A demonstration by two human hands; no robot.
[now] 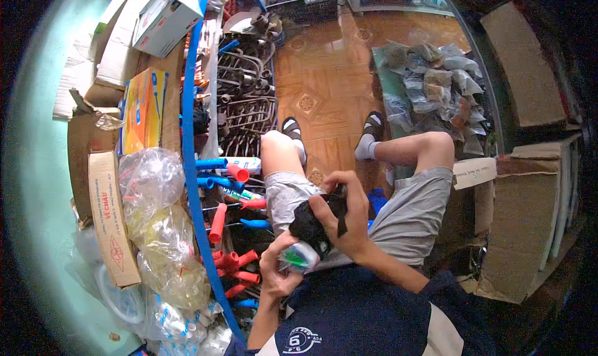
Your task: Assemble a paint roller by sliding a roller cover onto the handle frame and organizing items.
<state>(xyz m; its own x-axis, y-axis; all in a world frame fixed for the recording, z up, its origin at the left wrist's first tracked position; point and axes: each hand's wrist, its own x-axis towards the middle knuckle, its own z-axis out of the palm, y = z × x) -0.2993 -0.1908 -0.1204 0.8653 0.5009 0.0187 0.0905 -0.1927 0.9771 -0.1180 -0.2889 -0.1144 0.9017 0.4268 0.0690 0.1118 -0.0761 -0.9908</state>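
My left hand [276, 269] grips a small rounded white and green object [301, 257], with the fingers curled around its side. What this object is cannot be made out. My right hand [348, 213] pinches a crumpled black piece [306, 223], which looks like thin plastic or cloth, between thumb and fingers. The black piece touches the white and green object and partly covers its upper end. Both hands are close together over my lap, in front of the grey shorts [411, 216].
Left of my legs, a blue rail [189, 122] edges a shelf of metal parts [245, 85] and red-handled tools [229, 260]. Beyond it lie clear plastic bags [161, 234] and cartons [114, 220]. Bagged goods [439, 80] and cardboard boxes [518, 220] stand right. Below is tiled floor [322, 71].
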